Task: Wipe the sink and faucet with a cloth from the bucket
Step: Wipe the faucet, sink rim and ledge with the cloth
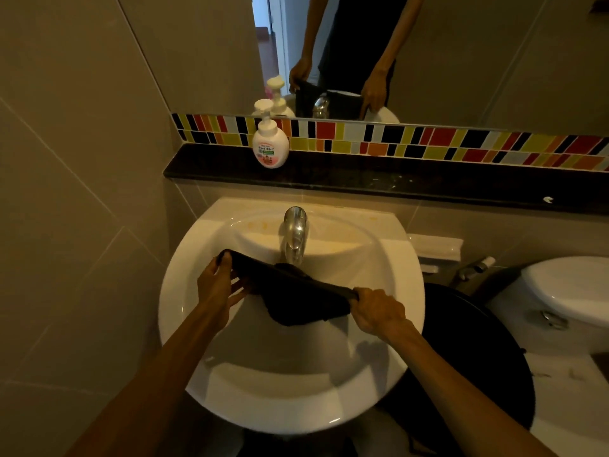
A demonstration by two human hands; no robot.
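Observation:
A dark cloth [296, 298] is stretched between both hands over the white sink [257, 400]. My left hand [219, 285] pinches its left corner with thumb and fingers. My right hand [379, 311] is closed around its right end. The cloth sags in the middle, just in front of the chrome faucet [295, 235], whose spout tip it partly hides. Yellowish stains show on the sink's back ledge beside the faucet.
A soap pump bottle [270, 141] stands on the dark stone shelf [428, 183] under the mirror [428, 54]. A black bucket [478, 374] sits low at the sink's right side. A white toilet [566, 291] is at the far right. A tiled wall runs close on the left.

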